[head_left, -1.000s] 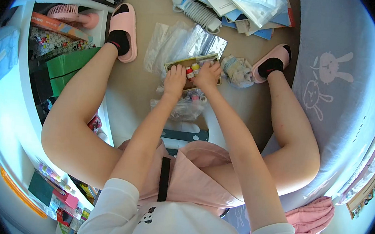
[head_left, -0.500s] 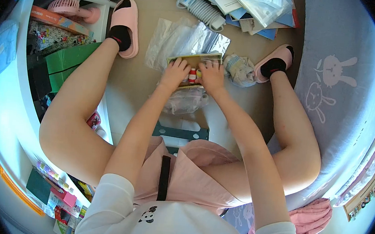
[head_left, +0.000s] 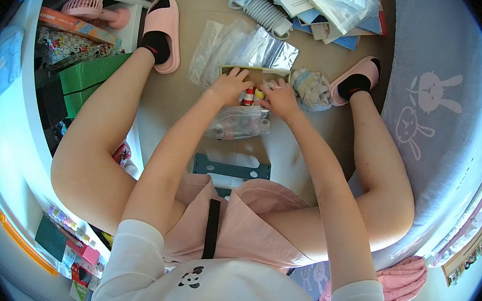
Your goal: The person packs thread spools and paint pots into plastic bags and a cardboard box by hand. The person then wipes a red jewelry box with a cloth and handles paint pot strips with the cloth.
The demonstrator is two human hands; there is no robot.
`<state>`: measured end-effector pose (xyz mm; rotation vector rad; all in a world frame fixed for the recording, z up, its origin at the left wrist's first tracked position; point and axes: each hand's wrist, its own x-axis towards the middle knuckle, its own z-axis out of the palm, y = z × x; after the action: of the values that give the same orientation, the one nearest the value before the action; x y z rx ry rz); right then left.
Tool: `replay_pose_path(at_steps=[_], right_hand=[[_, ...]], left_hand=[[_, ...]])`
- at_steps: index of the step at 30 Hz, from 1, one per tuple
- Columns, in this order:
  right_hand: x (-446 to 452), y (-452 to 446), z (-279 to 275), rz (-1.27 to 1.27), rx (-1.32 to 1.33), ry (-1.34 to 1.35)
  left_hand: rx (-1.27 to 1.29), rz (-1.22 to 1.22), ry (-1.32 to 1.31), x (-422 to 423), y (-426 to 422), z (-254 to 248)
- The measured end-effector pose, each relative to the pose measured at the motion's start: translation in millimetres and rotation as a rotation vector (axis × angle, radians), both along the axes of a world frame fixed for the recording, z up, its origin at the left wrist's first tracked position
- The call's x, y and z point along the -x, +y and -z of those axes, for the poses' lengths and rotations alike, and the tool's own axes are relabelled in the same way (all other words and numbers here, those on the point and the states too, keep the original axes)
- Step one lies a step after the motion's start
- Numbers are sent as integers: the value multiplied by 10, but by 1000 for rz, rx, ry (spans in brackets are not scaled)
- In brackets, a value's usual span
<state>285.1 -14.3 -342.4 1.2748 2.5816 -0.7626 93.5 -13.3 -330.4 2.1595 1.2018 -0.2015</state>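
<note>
- Head view, grip: the left hand [head_left: 229,86] lies palm down at the box's left end, its fingers moderately spread; the right hand [head_left: 281,101] lies at the right end, its fingers bent. Whether either encloses an item cannot be told, the undersides being hidden.
- Head view, between the hands: a red-and-white bottle [head_left: 248,97] lies just beside the left fingers, the nearer hand; a yellow-labelled bottle [head_left: 259,96] lies beside it, closer to the right fingers. The red-and-white bottle's long axis points away from the wearer, across the line joining the hands.
- Head view, surround: the shallow box [head_left: 259,69] extends lengthwise from hand to hand. A clear bag [head_left: 233,126] lies on the wearer's side of the grip; a crumpled bundle [head_left: 313,91] lies to the right hand's right.
</note>
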Motion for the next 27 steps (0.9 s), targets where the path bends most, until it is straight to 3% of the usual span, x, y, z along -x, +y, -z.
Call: replay_pose_path(at_steps=[2,4,7,11,13,19,25,27], right_hand=[[-8,-18,8,-16,-7,33],[-12,-9,28,97,200,136],[-29,-16,75,69,124,214],[-59,-92,56,-9,44,71],[-60,-148,107,-68,-149,119],[-68,-87,138,-5,89,122],[-106,-166,175,1,84,52],[-105,-182,153,-12,67,34]], left_hand=[[38,11,27,-14,7,35],[78,20,51,-19,2,47],[72,18,48,-15,-35,63],[29,-1,69,-131,-77,3],[53,-3,95,-165,-101,29],[9,2,39,-156,-194,187],[113,-23,33,-123,-157,127],[33,94,-1,-101,-183,143]])
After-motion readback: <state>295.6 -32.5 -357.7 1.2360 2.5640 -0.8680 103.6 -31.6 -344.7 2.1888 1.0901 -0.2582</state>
